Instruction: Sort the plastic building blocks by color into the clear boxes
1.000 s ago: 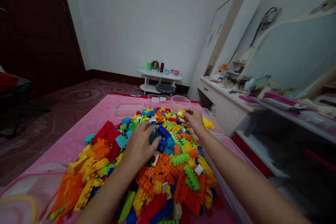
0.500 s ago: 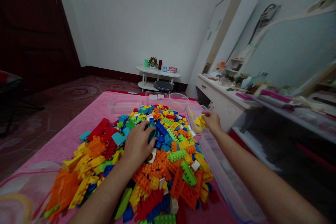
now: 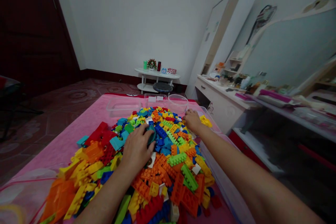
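Note:
A large heap of coloured plastic building bricks (image 3: 168, 161) covers a pink cloth (image 3: 86, 122). My left hand (image 3: 136, 147) rests on the middle of the heap, fingers curled around a dark teal piece (image 3: 151, 134). My right hand (image 3: 192, 119) reaches to the heap's far right edge, fingers bent down onto the bricks; what they hold, if anything, is hidden. Just right of it a clear bin (image 3: 210, 119) holds yellow bricks (image 3: 205, 121).
Clear plastic containers (image 3: 123, 106) and a round clear bowl (image 3: 177, 102) stand at the cloth's far end. A long clear bin (image 3: 225, 189) runs along the right edge. A white desk (image 3: 223, 101) with clutter is to the right; a small white table (image 3: 156, 77) is by the wall.
My right hand has come back from the bin of yellow bricks to the far right edge of the heap. My left hand has stayed on the teal piece.

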### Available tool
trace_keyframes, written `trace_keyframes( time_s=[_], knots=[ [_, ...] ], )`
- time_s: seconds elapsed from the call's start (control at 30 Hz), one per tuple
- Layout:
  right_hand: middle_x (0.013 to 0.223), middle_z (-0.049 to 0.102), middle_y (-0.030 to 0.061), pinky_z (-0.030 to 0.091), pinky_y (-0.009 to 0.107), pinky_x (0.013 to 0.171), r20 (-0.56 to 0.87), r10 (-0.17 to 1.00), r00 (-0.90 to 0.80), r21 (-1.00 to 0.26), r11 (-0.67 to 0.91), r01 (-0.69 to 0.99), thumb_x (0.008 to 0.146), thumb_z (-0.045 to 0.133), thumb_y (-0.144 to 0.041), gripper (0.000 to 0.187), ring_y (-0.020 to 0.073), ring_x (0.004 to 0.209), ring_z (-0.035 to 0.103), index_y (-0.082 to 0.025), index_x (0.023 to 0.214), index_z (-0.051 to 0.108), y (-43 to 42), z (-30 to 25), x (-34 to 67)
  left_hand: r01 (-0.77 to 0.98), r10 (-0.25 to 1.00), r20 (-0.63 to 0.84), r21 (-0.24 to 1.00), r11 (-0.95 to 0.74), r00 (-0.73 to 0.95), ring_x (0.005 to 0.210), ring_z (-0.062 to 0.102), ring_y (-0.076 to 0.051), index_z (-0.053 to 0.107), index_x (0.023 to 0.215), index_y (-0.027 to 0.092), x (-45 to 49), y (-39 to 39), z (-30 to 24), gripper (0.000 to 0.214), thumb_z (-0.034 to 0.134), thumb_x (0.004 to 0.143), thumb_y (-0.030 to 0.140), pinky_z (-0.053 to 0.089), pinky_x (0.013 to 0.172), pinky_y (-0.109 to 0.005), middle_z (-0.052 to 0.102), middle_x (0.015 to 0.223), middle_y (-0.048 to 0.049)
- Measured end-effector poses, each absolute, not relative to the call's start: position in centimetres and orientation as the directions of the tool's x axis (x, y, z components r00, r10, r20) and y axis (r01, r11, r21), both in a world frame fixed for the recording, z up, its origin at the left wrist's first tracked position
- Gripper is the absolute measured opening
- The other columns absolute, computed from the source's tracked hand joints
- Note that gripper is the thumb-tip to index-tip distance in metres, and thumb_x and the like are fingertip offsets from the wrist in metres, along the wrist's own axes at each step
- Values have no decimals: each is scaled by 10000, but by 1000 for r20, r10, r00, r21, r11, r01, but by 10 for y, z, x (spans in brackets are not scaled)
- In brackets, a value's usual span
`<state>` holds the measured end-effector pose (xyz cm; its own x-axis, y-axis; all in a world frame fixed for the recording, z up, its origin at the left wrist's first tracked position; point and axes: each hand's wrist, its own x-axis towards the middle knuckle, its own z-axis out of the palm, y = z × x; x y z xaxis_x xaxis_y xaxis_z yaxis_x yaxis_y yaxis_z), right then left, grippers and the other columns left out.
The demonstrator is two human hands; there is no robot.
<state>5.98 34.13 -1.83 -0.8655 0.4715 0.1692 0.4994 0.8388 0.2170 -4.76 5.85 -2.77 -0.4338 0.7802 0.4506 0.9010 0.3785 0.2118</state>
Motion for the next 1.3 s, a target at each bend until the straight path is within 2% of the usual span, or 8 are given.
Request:
trace_keyframes(
  time_s=[0.17,0.37,0.47,0.8,0.93,1.07,1.17,1.3],
  knots=[
    [1067,646,176,297,405,911,139,493,-859,303,805,511,809,524,-146,229,284,1085,460,-155,897,736,343,-23,51,905,779,459,216,367,-426,1088,539,-265,624,1068,233,-48,58,-29,274,571,804,283,455,897,-401,525,1251,-90],
    [990,690,164,213,438,984,136,501,-855,313,797,517,816,498,-138,253,274,1024,533,-149,917,729,345,-25,50,903,775,464,214,372,-429,1097,535,-266,619,1074,234,-48,59,-30,276,569,808,288,450,902,-402,521,1261,-89],
    [973,698,167,176,438,1006,137,509,-850,297,798,525,811,497,-135,255,268,1021,546,-149,920,727,346,-23,53,906,779,462,209,369,-424,1095,538,-270,621,1071,228,-48,58,-29,276,569,806,285,453,902,-407,523,1259,-94],
    [961,719,92,241,436,976,68,525,-848,151,835,529,735,578,-111,291,244,1015,575,-246,945,729,353,-29,55,908,774,476,195,370,-418,1111,531,-271,619,1079,223,-48,59,-31,283,563,809,288,456,912,-404,522,1267,-97],
    [923,722,98,241,438,1000,143,549,-824,26,830,557,700,608,-103,250,255,1016,587,-220,880,735,352,-28,55,908,773,477,202,367,-419,1107,533,-272,619,1079,225,-49,59,-31,286,569,803,279,459,908,-405,526,1262,-97],
    [1093,675,117,342,392,954,305,587,-750,-189,809,557,794,538,-193,309,243,1045,578,-190,1070,676,342,-22,54,907,766,486,220,359,-420,1102,539,-269,622,1080,230,-49,59,-32,284,563,807,279,458,910,-407,528,1260,-97],
    [1080,674,85,436,315,857,379,593,-711,-369,801,471,835,492,-240,356,189,956,609,-183,1164,617,324,-20,48,909,768,486,216,356,-417,1097,542,-275,626,1073,226,-50,59,-32,286,564,799,280,459,910,-414,531,1260,-98],
    [1024,696,19,490,241,765,393,541,-743,-558,783,274,800,553,-241,385,127,834,642,-211,1179,608,303,-17,43,916,774,491,200,347,-400,1103,542,-277,626,1071,224,-50,60,-33,288,559,799,292,460,915,-408,535,1248,-99]
  ],
)
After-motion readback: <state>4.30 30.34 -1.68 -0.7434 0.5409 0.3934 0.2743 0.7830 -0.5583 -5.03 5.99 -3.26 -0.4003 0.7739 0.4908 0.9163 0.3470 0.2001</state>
